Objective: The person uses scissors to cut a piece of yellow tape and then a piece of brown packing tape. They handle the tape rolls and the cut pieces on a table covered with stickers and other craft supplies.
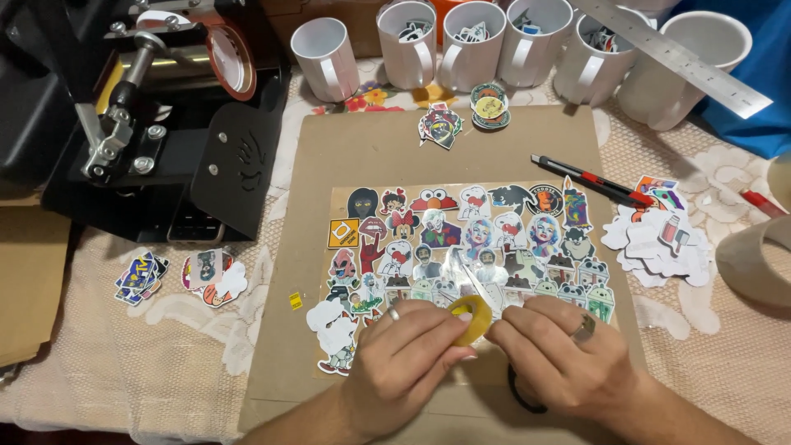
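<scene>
My left hand [404, 354] holds a small yellow roll of clear tape [471, 318] near the front of a brown board [371, 148]. My right hand [560, 350] pinches the tape's free end, and a clear strip [471, 276] stretches up over a sheet of colourful stickers [465, 247] laid on the board. A ring shows on each hand. A dark band lies under my right wrist.
A black mug press [156, 124] stands at the back left. Several white mugs [325, 58] line the back, some with stickers inside. A steel ruler [676, 58], a black and red cutter [589, 180], loose sticker piles [655, 239] and a wide tape roll [754, 259] lie around.
</scene>
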